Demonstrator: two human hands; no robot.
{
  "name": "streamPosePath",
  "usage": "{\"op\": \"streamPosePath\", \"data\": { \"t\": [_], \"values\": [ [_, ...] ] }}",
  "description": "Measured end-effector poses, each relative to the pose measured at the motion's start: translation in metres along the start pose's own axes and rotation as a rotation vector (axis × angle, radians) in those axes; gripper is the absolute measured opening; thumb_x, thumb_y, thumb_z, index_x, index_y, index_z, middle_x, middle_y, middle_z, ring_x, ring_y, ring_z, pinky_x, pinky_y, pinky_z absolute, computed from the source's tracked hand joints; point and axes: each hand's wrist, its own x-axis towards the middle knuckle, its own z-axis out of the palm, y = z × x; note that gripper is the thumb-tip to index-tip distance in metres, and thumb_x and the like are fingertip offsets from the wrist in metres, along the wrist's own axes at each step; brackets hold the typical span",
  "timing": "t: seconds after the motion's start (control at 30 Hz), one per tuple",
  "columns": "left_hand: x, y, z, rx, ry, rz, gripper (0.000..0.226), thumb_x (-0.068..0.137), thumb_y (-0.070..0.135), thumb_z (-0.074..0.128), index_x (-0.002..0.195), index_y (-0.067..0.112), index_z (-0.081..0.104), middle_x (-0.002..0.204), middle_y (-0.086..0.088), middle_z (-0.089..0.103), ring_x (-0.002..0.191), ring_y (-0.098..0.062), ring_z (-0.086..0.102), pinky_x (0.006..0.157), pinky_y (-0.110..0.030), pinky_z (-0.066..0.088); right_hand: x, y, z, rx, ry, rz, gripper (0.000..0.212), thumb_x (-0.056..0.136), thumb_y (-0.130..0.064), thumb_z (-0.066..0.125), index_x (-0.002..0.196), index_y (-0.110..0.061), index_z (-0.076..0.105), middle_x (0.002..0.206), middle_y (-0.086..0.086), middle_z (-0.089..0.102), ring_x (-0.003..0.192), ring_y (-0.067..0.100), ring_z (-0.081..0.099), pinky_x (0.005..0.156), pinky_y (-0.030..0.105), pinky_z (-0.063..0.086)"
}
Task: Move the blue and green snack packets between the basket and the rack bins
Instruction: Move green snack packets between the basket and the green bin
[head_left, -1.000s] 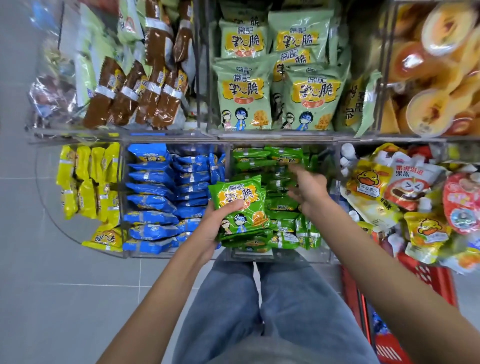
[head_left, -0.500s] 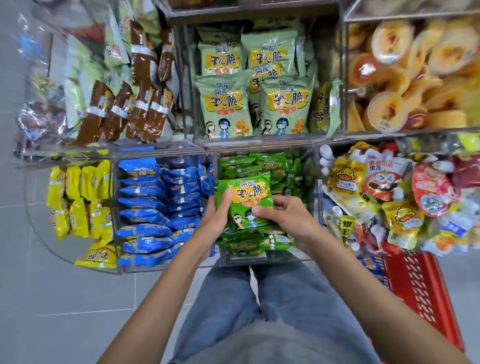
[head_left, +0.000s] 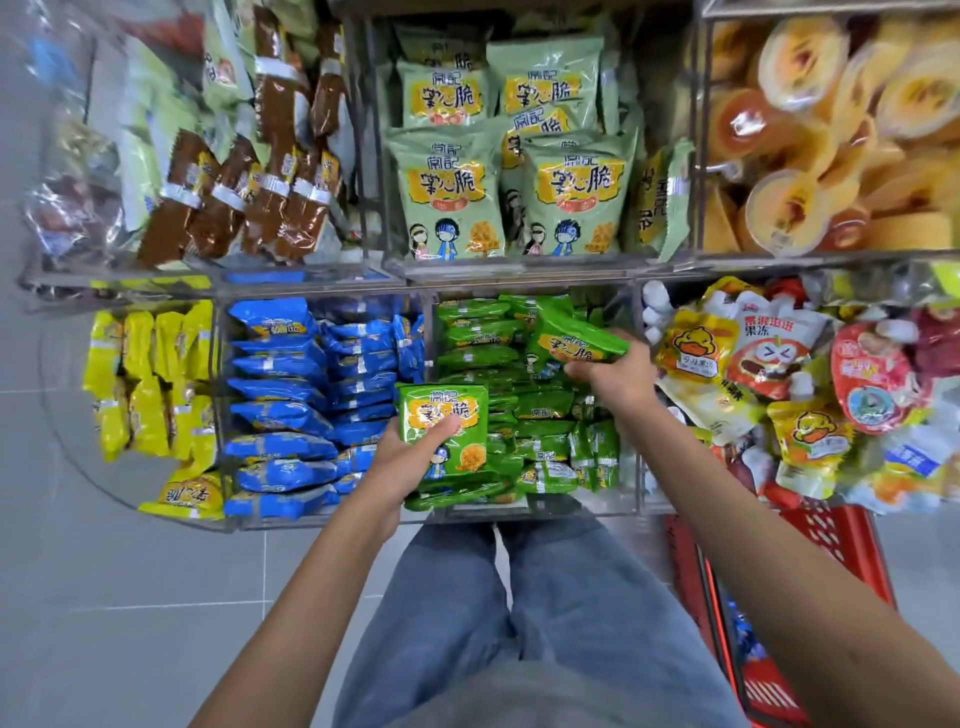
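Observation:
My left hand (head_left: 410, 457) grips a stack of bright green snack packets (head_left: 447, 431) over the front of the green packet bin (head_left: 530, 512). My right hand (head_left: 618, 376) holds one green packet (head_left: 574, 345) tilted over the back right of the same bin, above rows of green packets (head_left: 483, 338). The neighbouring bin to the left holds rows of blue packets (head_left: 283, 395). The red basket (head_left: 831, 530) stands on the floor at the lower right, mostly hidden by my right arm, with something blue (head_left: 745, 639) showing inside.
Yellow packets (head_left: 150, 384) fill the far-left lower bin. Jelly pouches (head_left: 763, 364) fill the right one. The upper shelf holds brown bars (head_left: 249, 202), pale green bags (head_left: 519, 171) and orange jelly cups (head_left: 831, 130). My jeans-clad legs (head_left: 519, 623) stand on grey floor tiles.
My right hand took one green packet off the stack in my left hand and carried it up and right over the bin. My left hand stayed low with the remaining packets.

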Motion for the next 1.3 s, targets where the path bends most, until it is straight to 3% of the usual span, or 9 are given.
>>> {"op": "streamPosePath", "data": {
  "t": [0.1, 0.23, 0.33, 0.47, 0.8, 0.97, 1.1, 1.2, 1.3],
  "values": [
    [-0.001, -0.005, -0.002, -0.015, -0.014, -0.010, 0.043, 0.078, 0.048, 0.069, 0.113, 0.031, 0.052, 0.113, 0.007, 0.060, 0.099, -0.014, 0.055, 0.088, -0.032, 0.037, 0.022, 0.011, 0.017, -0.228, 0.039, -0.087, 0.052, 0.076, -0.006, 0.074, 0.124, -0.006, 0.055, 0.100, 0.010, 0.063, 0.064, 0.014, 0.055, 0.049, 0.012, 0.043],
    [-0.003, -0.008, -0.004, -0.048, -0.006, -0.037, 0.056, 0.077, 0.048, 0.069, 0.125, 0.027, 0.051, 0.122, 0.002, 0.061, 0.113, -0.019, 0.056, 0.096, -0.035, 0.040, 0.045, 0.023, 0.033, -0.223, 0.076, 0.039, 0.047, 0.077, -0.008, 0.074, 0.121, -0.005, 0.058, 0.119, 0.015, 0.061, 0.098, 0.021, 0.058, 0.083, 0.017, 0.043],
    [-0.005, -0.009, -0.006, -0.074, 0.006, -0.044, 0.064, 0.074, 0.050, 0.070, 0.128, 0.026, 0.046, 0.123, 0.005, 0.058, 0.112, -0.017, 0.054, 0.098, -0.034, 0.038, 0.055, 0.027, 0.040, -0.275, 0.085, 0.094, 0.043, 0.074, -0.015, 0.078, 0.110, 0.002, 0.063, 0.114, 0.016, 0.065, 0.091, 0.018, 0.055, 0.081, 0.019, 0.043],
    [-0.005, -0.009, -0.008, -0.098, 0.009, -0.043, 0.072, 0.068, 0.052, 0.072, 0.131, 0.028, 0.046, 0.126, 0.004, 0.058, 0.117, -0.019, 0.053, 0.107, -0.042, 0.036, 0.058, 0.028, 0.043, -0.390, 0.152, 0.068, 0.042, 0.073, -0.031, 0.078, 0.093, 0.004, 0.066, 0.102, 0.022, 0.067, 0.096, 0.032, 0.061, 0.085, 0.035, 0.047],
    [-0.002, -0.007, -0.008, -0.105, 0.009, -0.038, 0.055, 0.074, 0.049, 0.071, 0.121, 0.028, 0.053, 0.118, 0.003, 0.064, 0.110, -0.019, 0.059, 0.104, -0.044, 0.041, 0.059, 0.025, 0.047, -0.579, 0.135, -0.028, 0.040, 0.081, -0.035, 0.070, 0.101, -0.001, 0.060, 0.107, 0.020, 0.065, 0.104, 0.035, 0.060, 0.088, 0.040, 0.047],
    [-0.003, -0.008, -0.008, -0.118, 0.007, -0.026, 0.051, 0.074, 0.049, 0.072, 0.118, 0.029, 0.055, 0.117, 0.005, 0.065, 0.110, -0.018, 0.060, 0.104, -0.044, 0.042, 0.056, 0.028, 0.047, -0.422, 0.155, 0.033, 0.039, 0.076, -0.035, 0.076, 0.095, -0.003, 0.065, 0.105, 0.019, 0.067, 0.103, 0.034, 0.060, 0.088, 0.036, 0.046],
    [-0.005, -0.011, -0.007, -0.095, -0.006, -0.029, 0.056, 0.072, 0.053, 0.072, 0.120, 0.032, 0.052, 0.117, 0.009, 0.063, 0.111, -0.016, 0.057, 0.102, -0.040, 0.040, 0.046, 0.035, 0.044, -0.375, 0.110, 0.004, 0.030, 0.075, -0.033, 0.077, 0.082, -0.009, 0.061, 0.088, 0.013, 0.064, 0.096, 0.034, 0.061, 0.081, 0.034, 0.046],
    [-0.009, -0.012, -0.007, -0.098, -0.020, -0.041, 0.057, 0.070, 0.055, 0.071, 0.118, 0.034, 0.048, 0.119, 0.009, 0.059, 0.113, -0.017, 0.052, 0.101, -0.037, 0.037, 0.032, 0.040, 0.040, -0.334, 0.086, 0.009, 0.040, 0.077, -0.033, 0.075, 0.104, -0.006, 0.063, 0.103, 0.016, 0.063, 0.103, 0.033, 0.057, 0.091, 0.036, 0.044],
    [-0.011, -0.011, -0.004, -0.087, -0.006, -0.064, 0.081, 0.074, 0.061, 0.063, 0.143, 0.032, 0.029, 0.147, 0.003, 0.035, 0.133, -0.023, 0.037, 0.109, -0.043, 0.027, 0.009, 0.042, 0.035, -0.303, 0.076, 0.005, 0.044, 0.080, -0.034, 0.071, 0.109, -0.002, 0.060, 0.101, 0.015, 0.065, 0.097, 0.030, 0.060, 0.092, 0.041, 0.048]
  ]
}}
